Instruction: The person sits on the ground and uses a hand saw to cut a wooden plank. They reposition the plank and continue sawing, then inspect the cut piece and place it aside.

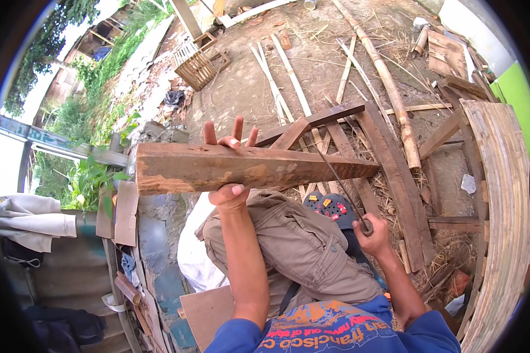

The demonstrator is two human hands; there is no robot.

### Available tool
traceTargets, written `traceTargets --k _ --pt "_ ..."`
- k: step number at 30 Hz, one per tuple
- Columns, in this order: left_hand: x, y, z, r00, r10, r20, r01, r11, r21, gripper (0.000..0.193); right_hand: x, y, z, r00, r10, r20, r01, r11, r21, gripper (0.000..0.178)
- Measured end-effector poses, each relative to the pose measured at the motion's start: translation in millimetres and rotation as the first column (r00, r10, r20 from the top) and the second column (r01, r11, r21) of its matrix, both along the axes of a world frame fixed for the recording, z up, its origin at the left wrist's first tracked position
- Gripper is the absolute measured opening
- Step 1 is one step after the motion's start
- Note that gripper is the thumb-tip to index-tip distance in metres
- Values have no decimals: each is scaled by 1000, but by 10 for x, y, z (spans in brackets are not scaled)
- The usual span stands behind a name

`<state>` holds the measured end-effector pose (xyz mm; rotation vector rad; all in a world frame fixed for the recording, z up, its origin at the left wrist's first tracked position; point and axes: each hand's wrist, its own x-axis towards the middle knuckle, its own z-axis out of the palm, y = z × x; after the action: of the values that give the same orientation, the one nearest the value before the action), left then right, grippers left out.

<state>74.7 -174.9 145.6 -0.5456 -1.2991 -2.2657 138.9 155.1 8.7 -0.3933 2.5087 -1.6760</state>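
A thick reddish-brown wooden beam (218, 169) lies crosswise in front of me, above my bent leg in worn khaki trousers (303, 241). My left hand (228, 197) grips it near its left part from below, thumb on the near side and fingertips showing over the far edge. In my right hand (376, 234), closed round a dark rounded handle, is a long thin-bladed tool (348, 196), seen nearly edge-on. Its blade slants up and left across the beam's right part; whether it touches the wood I cannot tell. A dark clog with coloured charms (330, 207) shows beneath.
Dark timber frames (394, 182) stand close on the right, beside a stack of pale boards (497, 217). A bamboo pole (388, 82) and thin strips (291, 76) lie on the dirt beyond. A slatted crate (195, 67) sits far left, clothes (32, 220) hang nearer.
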Motion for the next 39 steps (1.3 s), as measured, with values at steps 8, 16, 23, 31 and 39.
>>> traceTargets --k 8,16,23,31,39 --pt "-55 -163 -62 927 -345 -149 318 931 -178 104 100 -67 190 999 33 -6 -33 999 -5 17" --pt "-56 -208 -107 893 -421 -156 395 902 -176 96 92 140 371 988 74 -133 -37 966 256 26" --pt "-45 -174 -147 900 -395 -183 383 918 -99 98 -248 436 678 947 226 -228 -105 889 445 29" --pt "-36 -7 -63 987 -127 -99 119 989 -86 97 -24 -78 798 971 227 76 -237 955 179 24" --pt "-38 6 -182 781 604 159 -623 769 144 88 96 -600 1123 986 169 6 -168 976 139 26"
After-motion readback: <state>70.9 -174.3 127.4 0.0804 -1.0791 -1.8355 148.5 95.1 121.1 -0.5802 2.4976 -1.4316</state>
